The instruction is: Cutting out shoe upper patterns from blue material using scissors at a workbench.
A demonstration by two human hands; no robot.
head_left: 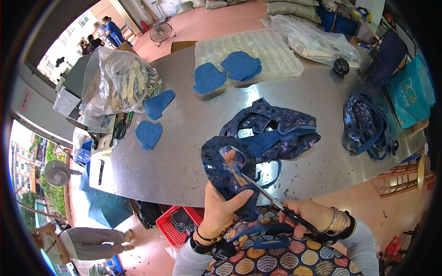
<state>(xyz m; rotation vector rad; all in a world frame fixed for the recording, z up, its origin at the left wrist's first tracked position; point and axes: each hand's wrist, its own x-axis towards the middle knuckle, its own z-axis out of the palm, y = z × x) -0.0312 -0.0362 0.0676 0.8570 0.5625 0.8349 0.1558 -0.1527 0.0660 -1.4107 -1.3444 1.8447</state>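
Just beyond the table's near edge, my left hand (220,203) is closed on a navy patterned fabric piece (213,162), a curved strip with an opening, perhaps a shoe upper. A fingertip shows through that opening. My right hand (311,214) grips dark-handled scissors (265,191), whose metal blades point up and left against the held fabric near my left thumb. Whether the blades are cutting cannot be made out. Beyond my hands lies a pile of matching patterned fabric pieces (294,151), with blue lining and a narrow loose strip. Dark blue fabric strips (271,242) hang at my lap.
The metal table (179,156) carries fuzzy blue cutouts (148,135), a pale textured sheet (267,50), and a plastic bag of fabric pieces (122,83). Further patterned pieces (366,124) lie right, beside a turquoise bag (411,94). A red basket (171,225) stands below. Other people are farther off.
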